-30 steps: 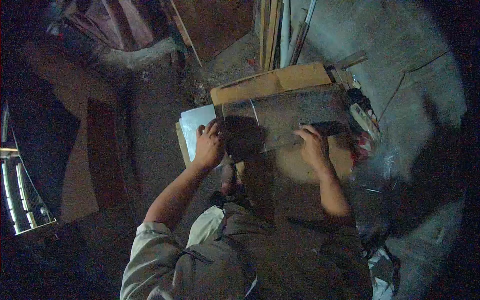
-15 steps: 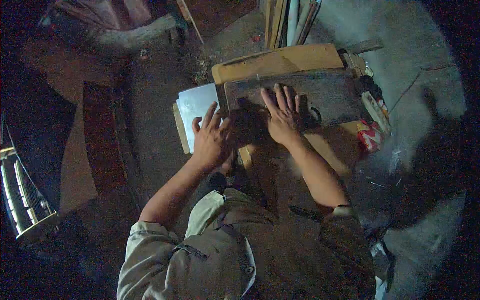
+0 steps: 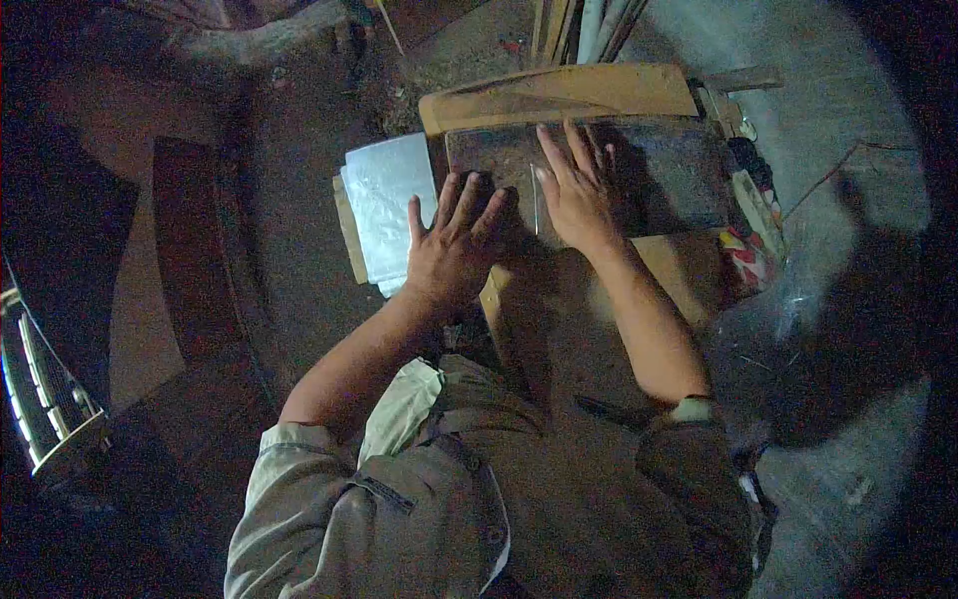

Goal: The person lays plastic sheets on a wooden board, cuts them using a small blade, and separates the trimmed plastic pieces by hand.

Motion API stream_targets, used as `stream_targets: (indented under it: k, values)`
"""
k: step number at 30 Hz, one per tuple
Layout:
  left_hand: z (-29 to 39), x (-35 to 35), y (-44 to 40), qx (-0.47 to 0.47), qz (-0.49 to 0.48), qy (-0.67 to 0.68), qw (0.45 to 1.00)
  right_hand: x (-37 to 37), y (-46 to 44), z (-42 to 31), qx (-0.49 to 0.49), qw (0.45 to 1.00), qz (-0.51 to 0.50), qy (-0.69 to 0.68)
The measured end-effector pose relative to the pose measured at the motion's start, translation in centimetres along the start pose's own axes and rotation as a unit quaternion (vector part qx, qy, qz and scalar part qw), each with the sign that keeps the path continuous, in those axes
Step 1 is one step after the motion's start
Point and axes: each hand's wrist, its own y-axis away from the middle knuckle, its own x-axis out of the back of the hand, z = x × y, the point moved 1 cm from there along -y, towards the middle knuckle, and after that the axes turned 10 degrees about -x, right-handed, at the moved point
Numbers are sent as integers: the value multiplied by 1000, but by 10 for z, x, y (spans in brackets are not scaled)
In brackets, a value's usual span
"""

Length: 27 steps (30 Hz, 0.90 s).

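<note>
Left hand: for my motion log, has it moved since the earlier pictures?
Yes: the left hand has shifted rightward against the dark board, now farther over its left part.

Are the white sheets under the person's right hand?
No, the right hand is over the dark board, while the white sheets lie on the left hand's side.
</note>
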Motion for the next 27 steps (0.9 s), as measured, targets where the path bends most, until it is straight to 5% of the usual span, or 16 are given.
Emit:
stream_targets:
  k: [27]
  values:
    - [31, -6, 32, 10, -64, -18, 998, 20, 88, 20, 7, 996, -89, 27]
